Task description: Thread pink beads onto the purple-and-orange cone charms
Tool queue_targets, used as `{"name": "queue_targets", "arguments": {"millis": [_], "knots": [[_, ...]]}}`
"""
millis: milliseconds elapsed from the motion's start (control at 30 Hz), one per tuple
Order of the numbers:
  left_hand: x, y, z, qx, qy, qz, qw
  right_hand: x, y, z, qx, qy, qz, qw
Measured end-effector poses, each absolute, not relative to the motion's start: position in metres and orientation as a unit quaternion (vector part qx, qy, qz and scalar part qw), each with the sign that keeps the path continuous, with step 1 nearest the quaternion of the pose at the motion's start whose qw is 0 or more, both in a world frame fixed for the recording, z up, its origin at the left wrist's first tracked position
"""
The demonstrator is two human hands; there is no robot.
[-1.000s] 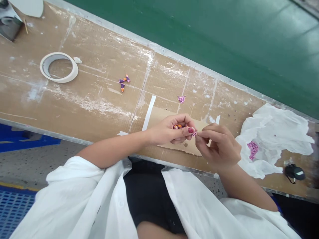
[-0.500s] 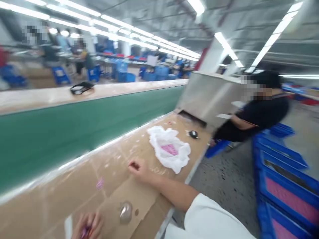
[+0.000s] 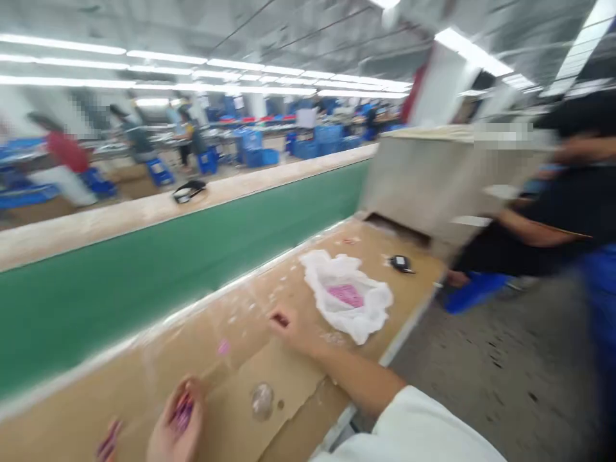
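At the lower left, my left hand [image 3: 176,420] is cupped round a handful of small pink and purple pieces [image 3: 183,414]; their kind is too blurred to tell. My right hand [image 3: 293,328] rests over the cardboard-covered table with its fingers curled together, and what they hold, if anything, is hidden. Beyond it lies an opened white bag [image 3: 322,308] with pink pieces [image 3: 346,295] inside. Left of my right hand is a small pink item [image 3: 224,347]. A round, shiny, clear-looking object [image 3: 262,401] sits between my hands. Another purple-pink bundle [image 3: 110,441] shows near the bottom edge.
A green belt [image 3: 192,250] runs along the table's far side, with a black item [image 3: 190,191] on the ledge behind. A black device [image 3: 401,264] lies near a grey metal housing [image 3: 414,186]. At right sits a person in dark clothing [image 3: 553,218].
The view has swung left, so the scene sits further right. My left hand has turned palm up, showing the pieces in it. My right hand keeps its curled pose near the white bag.
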State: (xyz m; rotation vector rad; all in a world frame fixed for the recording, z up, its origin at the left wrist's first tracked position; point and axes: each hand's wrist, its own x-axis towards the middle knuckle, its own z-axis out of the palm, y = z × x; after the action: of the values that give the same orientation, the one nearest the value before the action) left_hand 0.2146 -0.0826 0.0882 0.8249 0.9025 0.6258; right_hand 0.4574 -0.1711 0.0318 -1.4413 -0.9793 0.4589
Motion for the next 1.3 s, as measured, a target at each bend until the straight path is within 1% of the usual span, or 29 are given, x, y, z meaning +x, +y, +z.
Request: {"name": "queue_targets", "arguments": {"millis": [33, 100, 133, 300, 400, 533, 633, 767, 867, 1033, 1133, 1300], "knots": [[0.212, -0.093, 0.088, 0.265, 0.416, 0.325, 0.807, 0.455, -0.175, 0.029, -0.628, -0.422, 0.213, 0.618], [0.21, -0.106, 0.083, 0.069, 0.386, 0.326, 0.86, 0.454, -0.18, 0.022, -0.635, -0.412, 0.237, 0.609], [0.209, -0.107, 0.079, 0.032, 0.389, 0.335, 0.857, 0.454, -0.181, 0.018, -0.638, -0.408, 0.245, 0.605], [0.192, -0.094, 0.055, -0.062, 0.402, 0.398, 0.822, 0.458, -0.182, 0.01, -0.637, -0.422, 0.255, 0.592], [0.185, -0.088, 0.051, -0.055, 0.4, 0.429, 0.808, 0.459, -0.194, 0.013, -0.641, -0.461, 0.211, 0.577], [0.186, -0.067, 0.047, -0.001, 0.408, 0.461, 0.789, 0.462, -0.204, 0.019, -0.684, -0.512, 0.169, 0.491], [0.191, -0.047, 0.04, 0.066, 0.434, 0.469, 0.766, 0.462, -0.204, 0.023, -0.697, -0.525, 0.134, 0.469], [0.198, -0.03, 0.029, 0.199, 0.48, 0.456, 0.723, 0.459, -0.201, 0.029, -0.693, -0.543, 0.101, 0.463], [0.203, -0.024, 0.025, 0.304, 0.497, 0.427, 0.692, 0.457, -0.199, 0.031, -0.682, -0.55, 0.081, 0.475], [0.208, -0.011, 0.024, 0.425, 0.517, 0.384, 0.636, 0.455, -0.196, 0.034, -0.661, -0.565, 0.08, 0.488], [0.207, -0.007, 0.022, 0.496, 0.535, 0.372, 0.574, 0.454, -0.196, 0.036, -0.65, -0.579, 0.067, 0.488], [0.204, -0.011, 0.017, 0.638, 0.546, 0.329, 0.431, 0.453, -0.195, 0.035, -0.653, -0.581, 0.056, 0.483]]}}
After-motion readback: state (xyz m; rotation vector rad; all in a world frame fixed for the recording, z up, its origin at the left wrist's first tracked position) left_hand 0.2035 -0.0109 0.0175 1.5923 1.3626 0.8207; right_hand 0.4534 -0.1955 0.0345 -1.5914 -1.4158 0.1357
